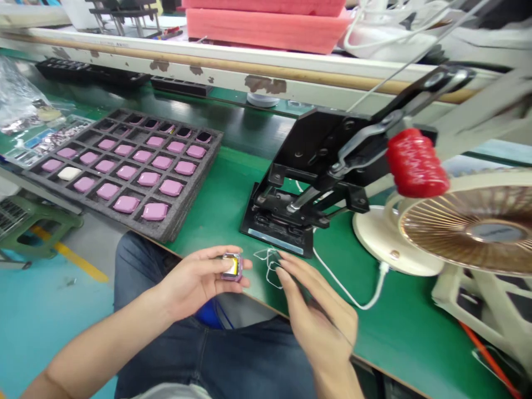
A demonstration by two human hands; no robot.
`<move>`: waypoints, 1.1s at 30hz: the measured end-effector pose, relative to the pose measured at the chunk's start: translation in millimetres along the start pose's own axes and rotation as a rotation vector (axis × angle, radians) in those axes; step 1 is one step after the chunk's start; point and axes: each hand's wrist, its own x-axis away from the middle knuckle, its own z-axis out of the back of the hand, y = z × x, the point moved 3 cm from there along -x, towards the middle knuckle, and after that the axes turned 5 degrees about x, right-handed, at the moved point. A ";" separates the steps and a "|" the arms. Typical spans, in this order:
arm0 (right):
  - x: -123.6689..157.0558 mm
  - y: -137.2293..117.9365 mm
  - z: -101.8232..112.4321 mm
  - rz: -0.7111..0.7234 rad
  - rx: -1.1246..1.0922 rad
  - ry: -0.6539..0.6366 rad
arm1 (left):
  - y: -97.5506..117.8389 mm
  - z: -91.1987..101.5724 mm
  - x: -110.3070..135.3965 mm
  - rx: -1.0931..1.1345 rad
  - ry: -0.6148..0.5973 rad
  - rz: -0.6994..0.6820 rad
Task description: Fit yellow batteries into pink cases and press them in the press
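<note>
Person's body only partly in view from the head camera. Left hand (195, 280) and right hand (320, 316) are bare, fingernails short. Left forearm (97, 346) is bare out to the frame edge, and so is the right forearm (336, 377). Legs are in dark blue denim jeans (208, 360), a bit lighter and worn-looking on the upper thigh, with a stitched seam running along the leg. Pale cloth (170, 391) at the bottom edge, maybe a shirt hem, too little shows to tell. Bright blue patch (209, 313) between the legs, cannot tell if worn.
</note>
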 end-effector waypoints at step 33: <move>16.7 50.5 258.4 -0.804 1.184 -0.024 | -20.5 18.0 -5.3 -0.401 0.083 0.111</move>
